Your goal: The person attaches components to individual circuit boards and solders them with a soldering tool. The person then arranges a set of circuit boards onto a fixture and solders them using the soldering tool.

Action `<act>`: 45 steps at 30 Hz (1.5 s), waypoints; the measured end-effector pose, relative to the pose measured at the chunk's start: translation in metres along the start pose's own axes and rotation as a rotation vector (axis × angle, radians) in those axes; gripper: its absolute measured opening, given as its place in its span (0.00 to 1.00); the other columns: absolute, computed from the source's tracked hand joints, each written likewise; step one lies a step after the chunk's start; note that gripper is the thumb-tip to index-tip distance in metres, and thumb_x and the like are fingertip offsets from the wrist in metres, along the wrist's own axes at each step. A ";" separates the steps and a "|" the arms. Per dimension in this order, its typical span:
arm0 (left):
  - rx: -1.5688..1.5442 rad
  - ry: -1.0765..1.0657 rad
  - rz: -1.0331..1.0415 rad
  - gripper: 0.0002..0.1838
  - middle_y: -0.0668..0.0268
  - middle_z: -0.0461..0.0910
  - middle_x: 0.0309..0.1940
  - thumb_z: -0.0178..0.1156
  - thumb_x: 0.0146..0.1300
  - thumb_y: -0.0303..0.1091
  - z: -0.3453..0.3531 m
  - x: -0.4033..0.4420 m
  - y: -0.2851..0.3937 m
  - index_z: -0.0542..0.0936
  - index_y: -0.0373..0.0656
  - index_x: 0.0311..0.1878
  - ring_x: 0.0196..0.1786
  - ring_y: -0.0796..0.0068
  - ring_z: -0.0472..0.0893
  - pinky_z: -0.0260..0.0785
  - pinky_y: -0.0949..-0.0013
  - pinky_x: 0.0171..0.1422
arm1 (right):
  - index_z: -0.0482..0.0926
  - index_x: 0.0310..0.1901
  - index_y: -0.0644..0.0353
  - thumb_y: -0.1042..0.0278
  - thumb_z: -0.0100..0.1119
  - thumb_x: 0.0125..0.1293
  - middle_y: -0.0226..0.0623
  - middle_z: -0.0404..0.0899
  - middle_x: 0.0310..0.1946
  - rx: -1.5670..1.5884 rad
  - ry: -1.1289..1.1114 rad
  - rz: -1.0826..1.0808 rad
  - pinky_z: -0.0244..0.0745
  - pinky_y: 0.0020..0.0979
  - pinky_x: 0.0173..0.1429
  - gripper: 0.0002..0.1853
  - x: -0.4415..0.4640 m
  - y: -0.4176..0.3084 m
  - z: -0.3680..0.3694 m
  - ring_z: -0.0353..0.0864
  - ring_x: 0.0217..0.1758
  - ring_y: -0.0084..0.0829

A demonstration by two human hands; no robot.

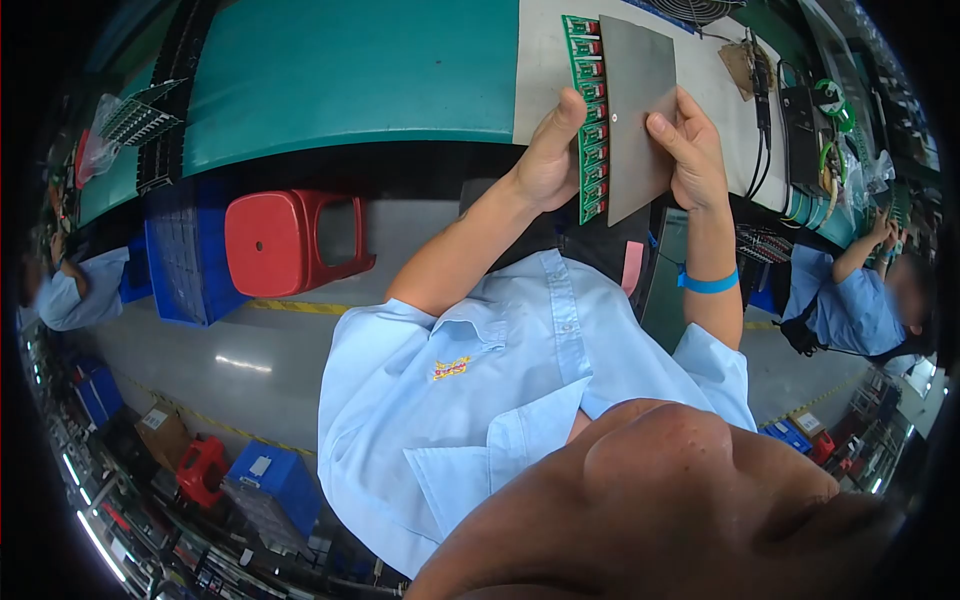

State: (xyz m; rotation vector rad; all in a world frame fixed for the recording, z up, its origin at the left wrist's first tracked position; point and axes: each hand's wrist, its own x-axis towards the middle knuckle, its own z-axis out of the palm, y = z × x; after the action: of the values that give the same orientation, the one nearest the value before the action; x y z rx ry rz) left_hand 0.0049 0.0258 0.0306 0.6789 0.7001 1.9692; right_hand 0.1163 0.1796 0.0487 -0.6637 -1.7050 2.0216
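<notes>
A narrow green circuit board panel, with a row of small red and white parts, stands in front of me. Right beside it is a flat grey metal plate with a small hole; I cannot tell whether the two are joined. My left hand is at the panel's left edge, thumb up, its fingers hidden behind the panel. On the plate's right side my right hand grips the edge, thumb on the face and fingers partly behind. A blue band circles my right wrist.
A green work surface adjoins a white one. At right stand a black box and cables; a fan is behind. A red stool and blue crate are at left. Co-workers sit on both sides.
</notes>
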 end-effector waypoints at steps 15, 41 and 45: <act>0.047 -0.072 0.078 0.51 0.57 0.67 0.77 0.39 0.68 0.81 0.006 0.006 -0.001 0.59 0.51 0.81 0.74 0.55 0.71 0.63 0.44 0.74 | 0.77 0.64 0.66 0.66 0.75 0.64 0.45 0.86 0.52 -0.040 -0.050 0.003 0.77 0.31 0.62 0.29 0.001 -0.002 -0.008 0.85 0.52 0.36; 0.754 0.192 0.701 0.44 0.53 0.47 0.76 0.46 0.74 0.72 -0.025 0.022 -0.021 0.58 0.48 0.80 0.76 0.47 0.56 0.53 0.44 0.76 | 0.74 0.65 0.69 0.75 0.77 0.59 0.48 0.88 0.47 0.049 0.017 -0.023 0.82 0.28 0.54 0.32 -0.009 -0.011 -0.011 0.88 0.43 0.35; 1.123 0.247 0.705 0.37 0.54 0.55 0.72 0.58 0.73 0.64 -0.023 0.012 -0.003 0.70 0.43 0.72 0.67 0.53 0.64 0.60 0.52 0.71 | 0.75 0.63 0.69 0.77 0.78 0.58 0.47 0.88 0.46 0.002 0.039 -0.032 0.82 0.28 0.54 0.31 -0.007 -0.015 -0.016 0.88 0.43 0.32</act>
State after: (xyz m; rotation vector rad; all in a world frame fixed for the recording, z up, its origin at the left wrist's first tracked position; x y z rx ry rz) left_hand -0.0144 0.0331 0.0151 1.5007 1.9845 2.1734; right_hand 0.1317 0.1902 0.0617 -0.6668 -1.6813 1.9756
